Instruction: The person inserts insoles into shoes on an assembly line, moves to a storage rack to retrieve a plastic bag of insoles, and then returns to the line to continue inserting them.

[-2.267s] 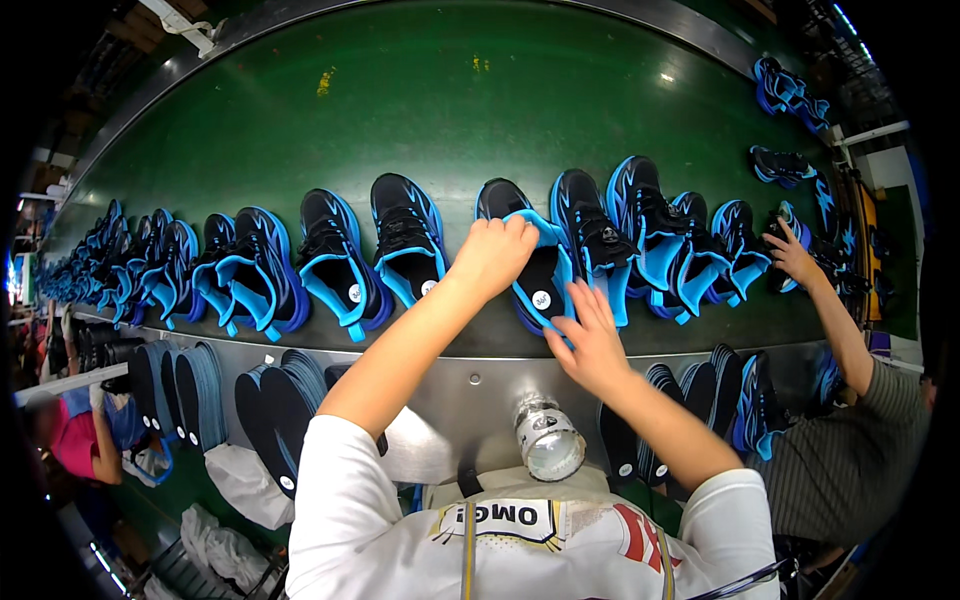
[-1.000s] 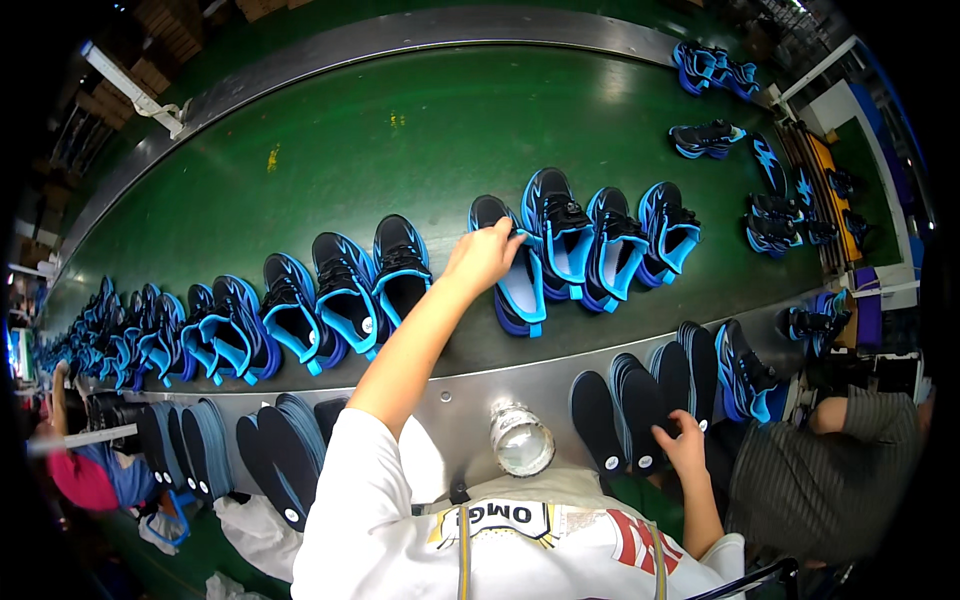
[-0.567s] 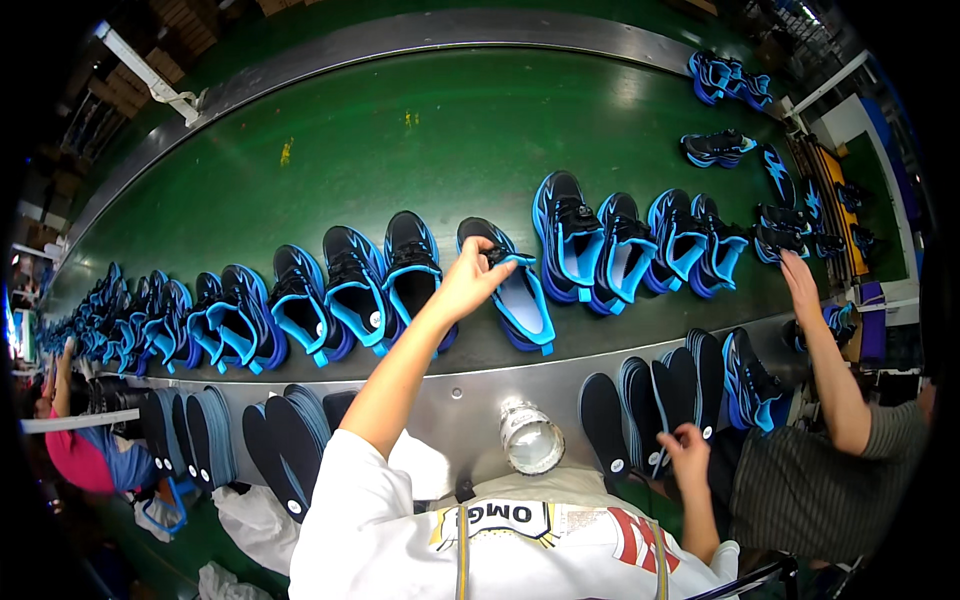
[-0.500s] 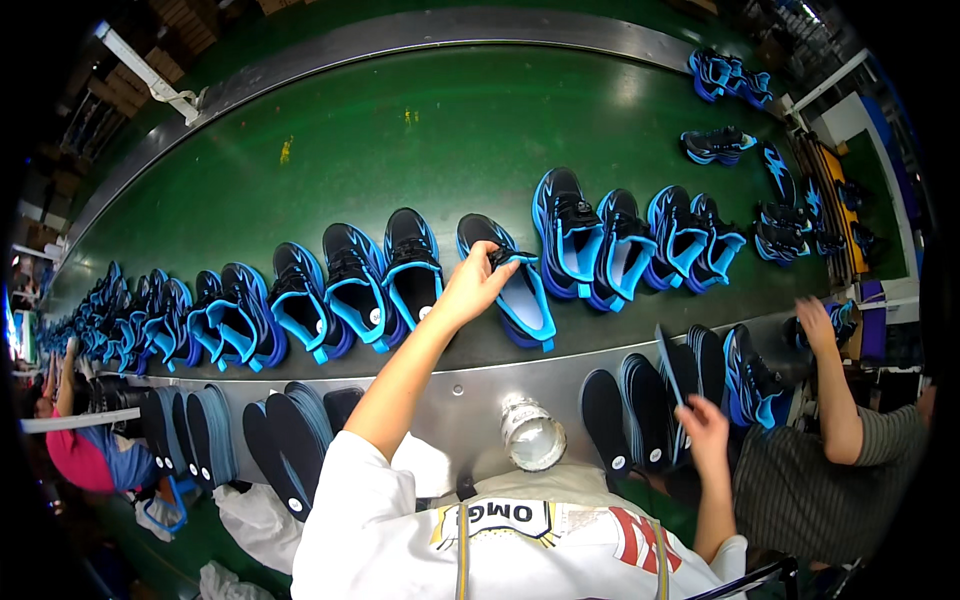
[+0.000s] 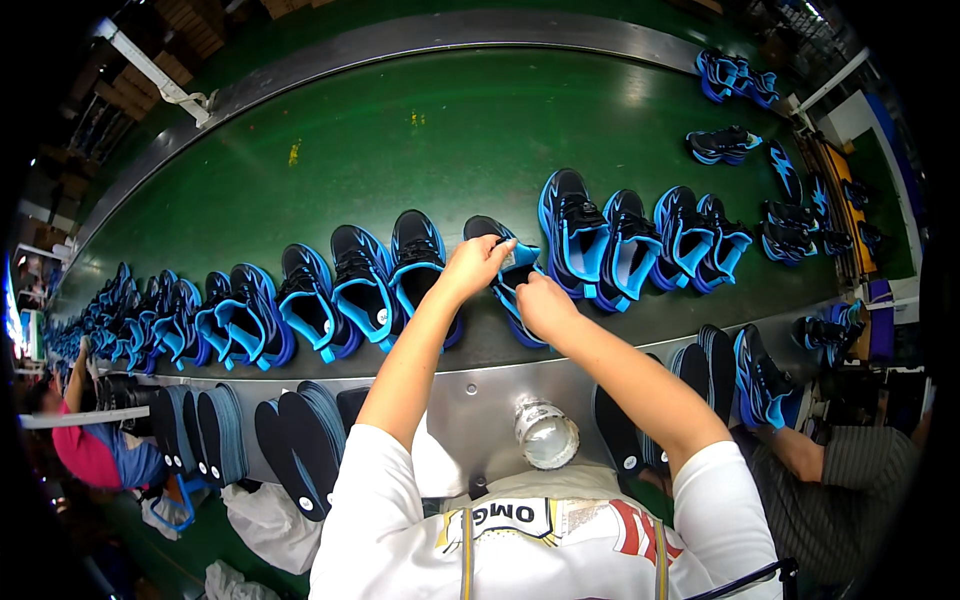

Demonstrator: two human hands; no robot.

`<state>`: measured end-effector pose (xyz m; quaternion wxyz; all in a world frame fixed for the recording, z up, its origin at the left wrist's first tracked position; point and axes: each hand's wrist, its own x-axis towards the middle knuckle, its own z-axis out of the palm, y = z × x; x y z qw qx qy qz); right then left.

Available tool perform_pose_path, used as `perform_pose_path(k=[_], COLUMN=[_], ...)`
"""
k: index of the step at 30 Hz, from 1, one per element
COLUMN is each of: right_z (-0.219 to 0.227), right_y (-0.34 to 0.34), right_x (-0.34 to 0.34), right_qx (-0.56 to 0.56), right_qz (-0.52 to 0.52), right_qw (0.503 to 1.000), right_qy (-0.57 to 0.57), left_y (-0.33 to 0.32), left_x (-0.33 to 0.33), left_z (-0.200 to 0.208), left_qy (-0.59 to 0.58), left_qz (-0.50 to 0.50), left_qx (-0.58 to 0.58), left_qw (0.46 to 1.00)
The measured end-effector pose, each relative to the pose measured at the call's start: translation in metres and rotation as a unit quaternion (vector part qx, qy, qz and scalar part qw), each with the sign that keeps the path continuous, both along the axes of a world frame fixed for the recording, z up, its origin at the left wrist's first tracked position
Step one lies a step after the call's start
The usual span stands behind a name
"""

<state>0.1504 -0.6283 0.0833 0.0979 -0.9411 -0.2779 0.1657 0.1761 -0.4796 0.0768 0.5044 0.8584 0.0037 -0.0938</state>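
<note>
A black and blue sneaker (image 5: 484, 228) stands on the green conveyor belt in front of me, toe pointing away. My left hand (image 5: 470, 270) pinches its tongue and holds it up, keeping the collar spread. My right hand (image 5: 546, 308) is closed at the heel side of the opening, gripping a dark insole (image 5: 515, 274) that lies mostly inside the shoe. The fingertips and most of the insole are hidden there. Finished-looking sneakers flank it: one (image 5: 418, 250) close on the left, another (image 5: 572, 225) close on the right.
Insole stacks lie on the metal ledge at left (image 5: 305, 430) and right (image 5: 617, 430), the latter partly under my right forearm. A clear bottle (image 5: 547, 436) stands between. More sneakers (image 5: 240, 300) line the belt leftward. Co-workers sit at right (image 5: 850, 480) and far left (image 5: 80, 445).
My right hand has brought the insole from the stack at right up to the sneaker and into its opening. My left hand still holds the tongue. The co-worker's raised hand at right has come down.
</note>
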Motion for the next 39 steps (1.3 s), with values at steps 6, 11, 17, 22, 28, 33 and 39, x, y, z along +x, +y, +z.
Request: perform_pose_path(k=[6,11,17,22,28,33,39], right_z=[0.037,0.033,-0.008,-0.028,-0.021,-0.013,-0.035], right_y=[-0.008,-0.011,0.002,-0.001,0.004,0.009,-0.004], right_x=[-0.023,-0.003,-0.002,0.006,0.013,0.014,0.032], right_qx=[-0.060,-0.080,-0.076,-0.089,-0.235,-0.344,-0.342], right_qz=[-0.046,0.031,0.093,0.097,0.157,0.230,0.316], right_qw=[0.995,0.992,0.990,0.990,0.959,0.909,0.884], right_qy=[-0.059,0.095,-0.068,-0.056,0.036,0.053,0.048], left_y=[-0.009,-0.012,-0.012,-0.013,-0.020,-0.013,-0.024], left_x=[-0.017,-0.021,-0.018,-0.020,-0.023,-0.024,-0.023], left_z=[0.002,0.008,0.002,0.004,-0.001,-0.010,-0.006], left_qy=[0.014,0.041,0.061,0.045,0.002,0.020,-0.049], left_qz=[0.096,0.112,0.097,0.099,0.100,0.088,0.145], left_qx=[-0.056,-0.097,-0.132,-0.072,0.030,0.007,-0.015], left_qw=[0.994,0.988,0.985,0.991,0.995,0.996,0.988])
